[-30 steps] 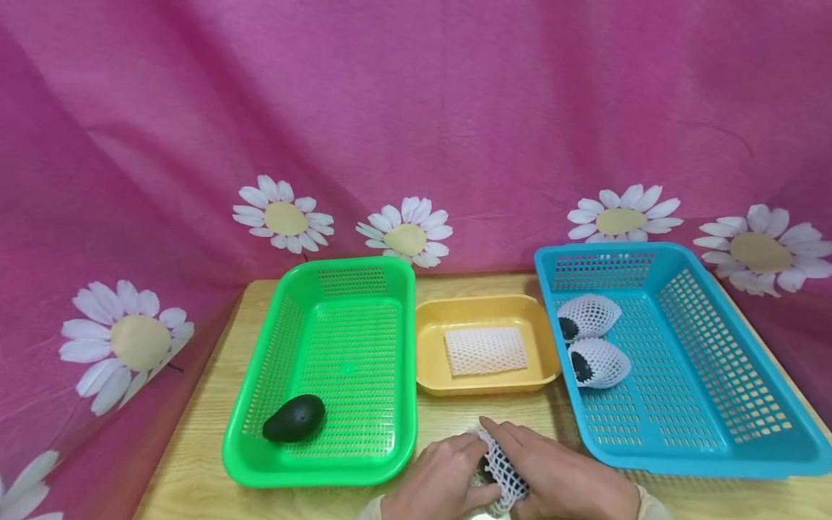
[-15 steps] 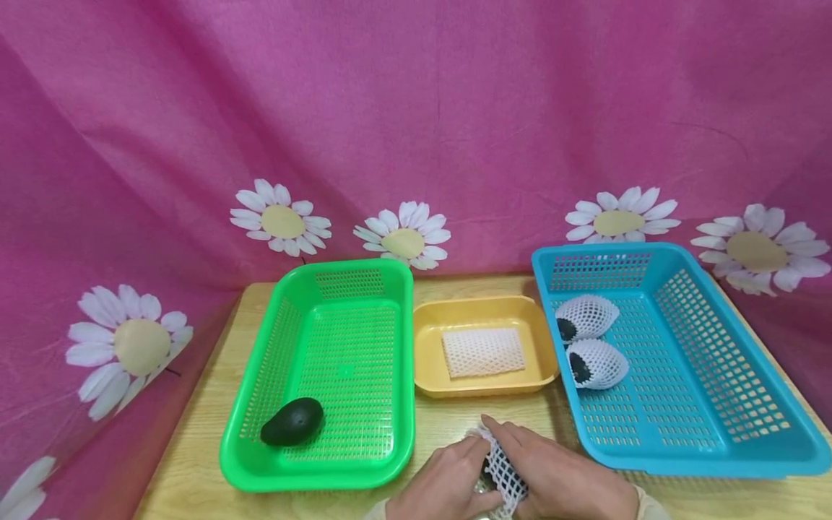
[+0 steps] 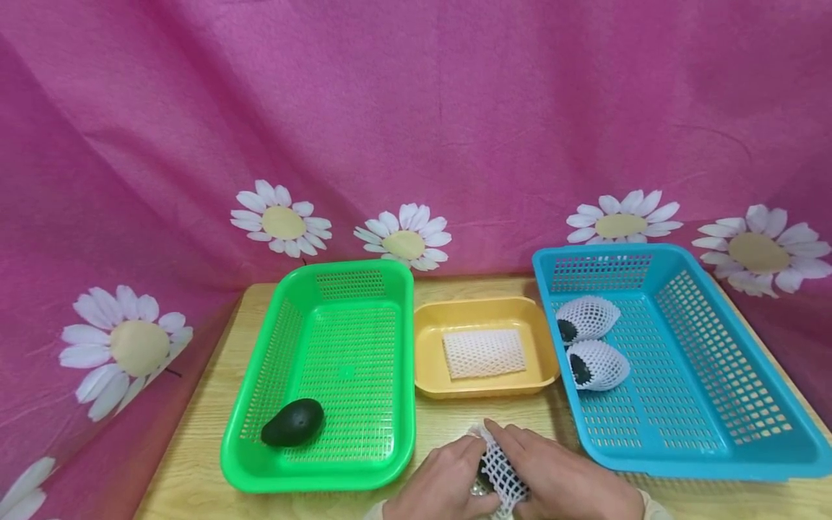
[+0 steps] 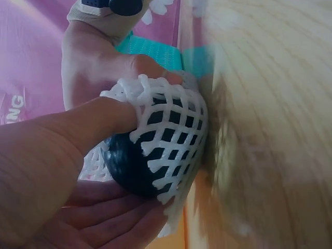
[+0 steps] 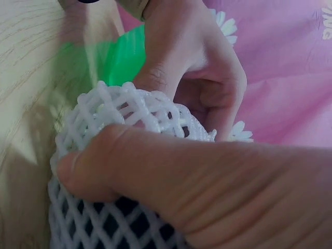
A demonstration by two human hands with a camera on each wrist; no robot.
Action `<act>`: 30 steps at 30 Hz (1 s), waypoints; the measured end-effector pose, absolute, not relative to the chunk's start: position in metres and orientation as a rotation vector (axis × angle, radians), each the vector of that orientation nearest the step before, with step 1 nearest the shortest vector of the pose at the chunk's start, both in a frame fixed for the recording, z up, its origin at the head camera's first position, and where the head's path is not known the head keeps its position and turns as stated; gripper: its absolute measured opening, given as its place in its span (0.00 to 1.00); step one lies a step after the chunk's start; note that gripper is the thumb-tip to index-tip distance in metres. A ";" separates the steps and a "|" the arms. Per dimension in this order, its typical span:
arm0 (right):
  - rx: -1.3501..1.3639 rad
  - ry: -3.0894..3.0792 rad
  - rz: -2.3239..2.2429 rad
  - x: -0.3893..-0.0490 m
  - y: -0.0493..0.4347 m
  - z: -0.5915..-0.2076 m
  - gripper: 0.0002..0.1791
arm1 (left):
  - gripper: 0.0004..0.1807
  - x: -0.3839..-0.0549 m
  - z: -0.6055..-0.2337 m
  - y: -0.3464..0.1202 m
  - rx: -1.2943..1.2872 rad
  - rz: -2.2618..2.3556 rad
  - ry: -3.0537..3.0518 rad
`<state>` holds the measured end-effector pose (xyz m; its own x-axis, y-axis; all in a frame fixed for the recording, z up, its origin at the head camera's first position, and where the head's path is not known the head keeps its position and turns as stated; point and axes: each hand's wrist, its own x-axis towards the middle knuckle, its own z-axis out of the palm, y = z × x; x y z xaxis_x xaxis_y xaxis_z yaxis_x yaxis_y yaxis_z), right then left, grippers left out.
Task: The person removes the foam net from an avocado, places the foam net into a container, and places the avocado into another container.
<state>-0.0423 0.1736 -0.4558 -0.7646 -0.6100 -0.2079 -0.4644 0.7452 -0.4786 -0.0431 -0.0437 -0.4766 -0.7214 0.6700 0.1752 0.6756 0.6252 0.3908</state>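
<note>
Near the table's front edge both hands hold a dark avocado (image 4: 124,163) partly inside a white foam net sleeve (image 3: 503,473). My left hand (image 3: 445,477) is on its left side; in the left wrist view the thumb hooks the net's open edge and the fingers lie along the avocado's bare end. My right hand (image 3: 562,473) grips the netted avocado from the right, its thumb (image 5: 104,161) across the mesh in the right wrist view. The right hand's fingers are largely hidden behind the avocado and net.
A green basket (image 3: 406,361) on the left holds one bare avocado (image 3: 294,422). Flat foam nets (image 3: 484,354) lie in the yellow tray (image 3: 481,390) at the middle. In the blue basket (image 3: 689,462) on the right are two netted avocados (image 3: 599,365). A pink flowered cloth (image 3: 442,130) hangs behind.
Both hands stay at the same place around the avocado and net, with only slight shifts of the fingers. The baskets and tray are unchanged.
</note>
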 end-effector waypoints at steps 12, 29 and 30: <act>-0.737 2.549 -0.516 -0.042 0.171 -0.453 0.55 | 0.24 -0.043 -0.470 -0.049 -1.086 -0.708 -2.919; -0.774 2.546 -0.536 -0.046 0.175 -0.452 0.49 | 0.30 -0.045 -0.466 -0.051 -1.003 -0.699 -3.012; -0.782 2.551 -0.536 -0.046 0.175 -0.452 0.48 | 0.30 -0.045 -0.466 -0.052 -1.001 -0.699 -3.011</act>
<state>-0.0463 0.1747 -0.4522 -0.7551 -0.5957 -0.2739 -0.4350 0.7677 -0.4706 -0.0450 -0.0517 -0.4660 -0.8050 0.5923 0.0331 0.5463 0.7186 0.4303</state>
